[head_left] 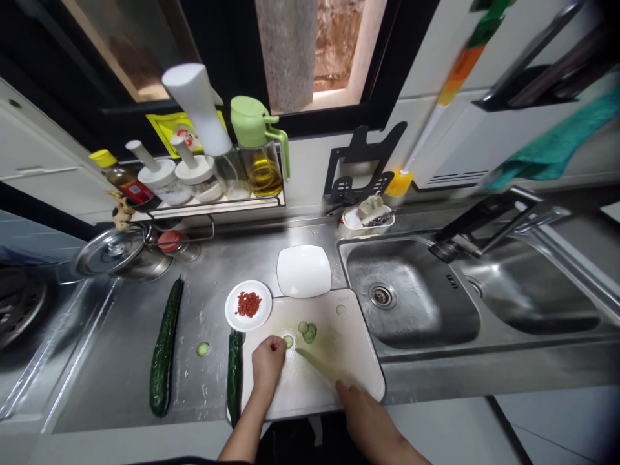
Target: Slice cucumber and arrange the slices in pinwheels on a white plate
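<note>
At the left part of the steel counter (pixel 116 381), one cucumber (pixel 166 352) lies whole and well apart from the cutting board (pixel 351 361), perhaps so that the working surface remains free of it. To its right is a small cucumber piece (pixel 203 349), also off the board, probably because it is not wanted among the slices. Next, a second cucumber (pixel 234 374) lies along the board's left edge, near the left hand (pixel 268 365), which makes it easy to reach. Just behind it, a round plate (pixel 232 318) holds small red pieces (pixel 248 304) together.

The left hand is over the board, its fingers curled into a narrow pinch; a thin slice (pixel 289 341) is at the fingertips, but I cannot tell whether it is gripped. Behind the board, a square plate (pixel 304 271) is within reach. Some grouped slices (pixel 309 332) lie at mid-board. The right hand (pixel 363 408) is closed around the near end of a knife (pixel 317 368), whose blade points towards the left fingertips, a position which seems good for control.
</note>
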`<action>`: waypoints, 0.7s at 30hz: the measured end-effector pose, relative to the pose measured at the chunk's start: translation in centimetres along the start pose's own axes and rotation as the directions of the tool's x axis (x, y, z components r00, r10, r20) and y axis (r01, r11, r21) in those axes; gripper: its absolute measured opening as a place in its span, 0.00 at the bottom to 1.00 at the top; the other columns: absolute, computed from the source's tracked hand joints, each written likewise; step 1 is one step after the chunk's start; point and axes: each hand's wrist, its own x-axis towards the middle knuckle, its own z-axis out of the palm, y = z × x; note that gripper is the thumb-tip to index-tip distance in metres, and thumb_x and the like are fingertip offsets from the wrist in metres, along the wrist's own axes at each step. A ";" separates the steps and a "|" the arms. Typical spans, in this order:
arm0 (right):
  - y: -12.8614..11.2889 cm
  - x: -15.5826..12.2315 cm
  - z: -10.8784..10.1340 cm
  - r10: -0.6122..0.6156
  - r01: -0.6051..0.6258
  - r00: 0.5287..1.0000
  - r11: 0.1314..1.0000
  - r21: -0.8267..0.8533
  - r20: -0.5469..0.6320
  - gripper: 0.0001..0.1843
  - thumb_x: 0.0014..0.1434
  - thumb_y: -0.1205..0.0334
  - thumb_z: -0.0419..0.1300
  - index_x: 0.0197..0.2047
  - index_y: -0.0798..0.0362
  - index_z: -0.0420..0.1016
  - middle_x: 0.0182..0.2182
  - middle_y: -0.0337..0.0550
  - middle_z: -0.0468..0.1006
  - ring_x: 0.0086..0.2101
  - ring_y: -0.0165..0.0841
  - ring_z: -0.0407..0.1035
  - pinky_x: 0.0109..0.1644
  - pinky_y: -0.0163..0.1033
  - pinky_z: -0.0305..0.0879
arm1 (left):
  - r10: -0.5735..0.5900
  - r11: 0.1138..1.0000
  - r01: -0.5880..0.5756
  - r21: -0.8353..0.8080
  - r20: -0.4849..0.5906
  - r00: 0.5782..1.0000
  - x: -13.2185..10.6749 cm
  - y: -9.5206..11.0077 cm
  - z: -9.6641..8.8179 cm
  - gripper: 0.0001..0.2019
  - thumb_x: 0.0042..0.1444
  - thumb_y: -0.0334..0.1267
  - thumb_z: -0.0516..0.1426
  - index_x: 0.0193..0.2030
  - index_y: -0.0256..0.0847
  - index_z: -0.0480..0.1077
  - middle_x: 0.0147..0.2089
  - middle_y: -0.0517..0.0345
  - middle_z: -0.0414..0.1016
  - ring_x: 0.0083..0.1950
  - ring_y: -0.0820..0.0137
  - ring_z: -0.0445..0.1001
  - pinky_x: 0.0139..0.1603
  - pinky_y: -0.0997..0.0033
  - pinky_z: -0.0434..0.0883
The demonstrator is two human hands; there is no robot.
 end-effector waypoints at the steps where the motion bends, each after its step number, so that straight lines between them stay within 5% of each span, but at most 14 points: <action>1: 0.3 -0.2 0.0 0.006 -0.006 1.000 1.000 0.009 -0.003 0.30 0.54 0.80 0.41 0.56 0.56 0.66 0.43 0.51 0.76 0.44 0.38 0.69 0.45 0.37 0.60 | -0.009 1.000 0.009 -0.006 -0.004 1.000 0.0 -0.1 -0.2 0.12 0.51 0.40 0.52 0.27 0.40 0.74 0.25 0.59 0.75 0.28 0.70 0.71 0.33 0.75 0.61; 12: 1.0 0.1 0.7 0.015 -0.015 1.000 1.000 0.027 -0.016 0.29 0.54 0.81 0.41 0.53 0.55 0.69 0.40 0.50 0.77 0.41 0.38 0.70 0.42 0.37 0.60 | -0.066 0.994 0.079 0.078 -0.162 0.985 0.5 -2.6 -2.9 0.10 0.52 0.40 0.51 0.32 0.42 0.73 0.28 0.57 0.76 0.30 0.67 0.73 0.35 0.72 0.63; 17: 1.2 0.2 0.7 0.020 -0.020 1.000 0.999 0.027 -0.003 0.30 0.55 0.81 0.41 0.56 0.55 0.67 0.42 0.51 0.77 0.43 0.38 0.70 0.44 0.37 0.62 | 0.137 0.985 -0.107 0.135 -0.241 0.961 0.4 -2.4 -2.0 0.13 0.53 0.38 0.51 0.42 0.39 0.71 0.38 0.50 0.76 0.38 0.65 0.73 0.43 0.68 0.66; 21: 1.2 0.2 0.8 0.021 -0.022 1.000 1.000 0.019 0.007 0.30 0.54 0.81 0.41 0.57 0.56 0.67 0.43 0.52 0.76 0.43 0.39 0.70 0.45 0.39 0.62 | 0.307 0.950 -0.301 0.079 -0.073 0.949 0.4 -0.6 -0.7 0.15 0.54 0.38 0.51 0.45 0.38 0.72 0.43 0.49 0.76 0.41 0.65 0.73 0.46 0.68 0.66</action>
